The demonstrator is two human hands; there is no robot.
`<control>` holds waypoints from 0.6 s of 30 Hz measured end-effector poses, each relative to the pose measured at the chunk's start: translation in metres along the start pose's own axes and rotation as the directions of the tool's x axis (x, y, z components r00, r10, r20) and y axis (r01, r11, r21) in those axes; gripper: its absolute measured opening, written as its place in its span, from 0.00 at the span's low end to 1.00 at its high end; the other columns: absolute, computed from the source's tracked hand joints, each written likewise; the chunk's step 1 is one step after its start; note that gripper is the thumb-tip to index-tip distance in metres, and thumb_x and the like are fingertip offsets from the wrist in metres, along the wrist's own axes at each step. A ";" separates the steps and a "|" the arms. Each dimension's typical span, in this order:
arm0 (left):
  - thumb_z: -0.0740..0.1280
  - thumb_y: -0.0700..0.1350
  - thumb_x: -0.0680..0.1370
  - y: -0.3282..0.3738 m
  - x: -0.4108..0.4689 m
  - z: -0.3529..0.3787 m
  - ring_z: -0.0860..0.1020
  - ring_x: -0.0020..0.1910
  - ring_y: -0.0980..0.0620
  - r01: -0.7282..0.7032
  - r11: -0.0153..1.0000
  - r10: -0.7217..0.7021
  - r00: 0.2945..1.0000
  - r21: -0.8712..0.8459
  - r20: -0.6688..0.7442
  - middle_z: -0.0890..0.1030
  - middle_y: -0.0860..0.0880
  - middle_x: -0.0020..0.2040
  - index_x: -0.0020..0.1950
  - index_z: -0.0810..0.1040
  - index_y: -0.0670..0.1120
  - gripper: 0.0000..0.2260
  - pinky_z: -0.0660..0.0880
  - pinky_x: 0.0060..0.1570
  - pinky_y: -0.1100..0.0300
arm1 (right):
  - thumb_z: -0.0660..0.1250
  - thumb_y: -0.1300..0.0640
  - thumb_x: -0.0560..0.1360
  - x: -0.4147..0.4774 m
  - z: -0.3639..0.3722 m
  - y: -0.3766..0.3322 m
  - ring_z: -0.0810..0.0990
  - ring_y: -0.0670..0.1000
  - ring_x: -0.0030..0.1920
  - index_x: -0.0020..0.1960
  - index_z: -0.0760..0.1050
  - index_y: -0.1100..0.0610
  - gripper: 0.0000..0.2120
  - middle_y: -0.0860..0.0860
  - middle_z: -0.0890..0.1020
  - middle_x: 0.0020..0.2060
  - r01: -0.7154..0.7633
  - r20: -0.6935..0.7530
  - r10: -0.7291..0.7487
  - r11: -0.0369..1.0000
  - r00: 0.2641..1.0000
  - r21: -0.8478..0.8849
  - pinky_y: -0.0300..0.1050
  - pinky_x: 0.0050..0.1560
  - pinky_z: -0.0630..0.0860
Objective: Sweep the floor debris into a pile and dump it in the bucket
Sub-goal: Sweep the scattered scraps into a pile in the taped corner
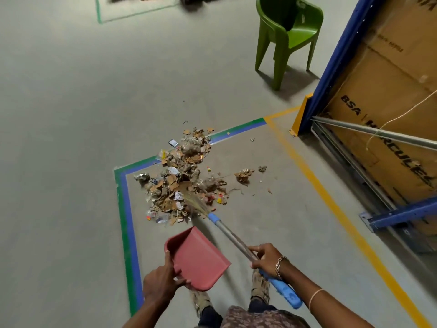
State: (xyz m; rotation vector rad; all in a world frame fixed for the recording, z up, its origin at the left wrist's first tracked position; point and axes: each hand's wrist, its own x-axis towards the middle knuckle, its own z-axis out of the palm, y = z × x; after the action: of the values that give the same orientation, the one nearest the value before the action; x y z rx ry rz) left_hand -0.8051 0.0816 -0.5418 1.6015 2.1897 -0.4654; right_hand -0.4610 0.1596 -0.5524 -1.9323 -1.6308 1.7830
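A pile of debris (182, 178), mostly cardboard scraps, paper and dust, lies on the grey floor inside a corner of green and blue tape. My right hand (266, 258) grips the metal handle of a broom (230, 235) whose straw head rests against the near side of the pile. My left hand (159, 284) holds a red dustpan (197, 259) by its rear edge, lifted above the floor just short of the pile. A few loose clumps (243, 175) lie to the right of the pile. No bucket is in view.
A green plastic chair (287, 36) stands at the back right. A blue and yellow rack (331, 74) with large cardboard boxes (390, 102) fills the right side. Yellow floor tape (331, 192) runs diagonally along the rack. My feet are below the dustpan.
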 end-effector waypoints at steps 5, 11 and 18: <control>0.64 0.78 0.65 -0.042 0.023 -0.006 0.83 0.50 0.49 -0.060 0.998 0.060 0.997 -0.005 -0.038 0.84 0.50 0.52 0.82 0.46 0.51 0.55 0.71 0.38 0.56 | 0.74 0.62 0.68 -0.029 0.023 -0.022 0.86 0.57 0.40 0.66 0.76 0.46 0.28 0.51 0.83 0.50 0.007 -0.054 -0.008 1.000 0.998 -0.025 0.49 0.38 0.83; 0.61 0.82 0.61 -0.086 0.047 0.003 0.83 0.41 0.50 -0.087 0.994 0.082 0.993 -0.063 -0.080 0.85 0.51 0.45 0.81 0.47 0.53 0.57 0.77 0.35 0.56 | 0.74 0.64 0.69 -0.030 0.047 -0.017 0.83 0.51 0.29 0.67 0.77 0.50 0.28 0.53 0.83 0.43 -0.049 -0.231 0.059 0.998 0.971 0.050 0.40 0.28 0.78; 0.63 0.80 0.63 -0.109 0.049 -0.005 0.83 0.41 0.48 -0.119 0.993 0.118 0.990 -0.019 -0.078 0.85 0.50 0.44 0.81 0.51 0.52 0.55 0.68 0.31 0.56 | 0.75 0.67 0.68 -0.008 0.081 0.003 0.80 0.57 0.26 0.65 0.78 0.57 0.25 0.57 0.83 0.31 -0.171 -0.412 0.362 0.886 0.836 0.430 0.48 0.29 0.79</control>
State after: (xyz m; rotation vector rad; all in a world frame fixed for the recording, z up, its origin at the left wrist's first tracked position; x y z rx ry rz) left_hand -0.9228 0.0929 -0.5570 1.7521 2.1310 -0.3478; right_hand -0.5176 0.1057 -0.5761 -2.2461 -0.8139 1.3763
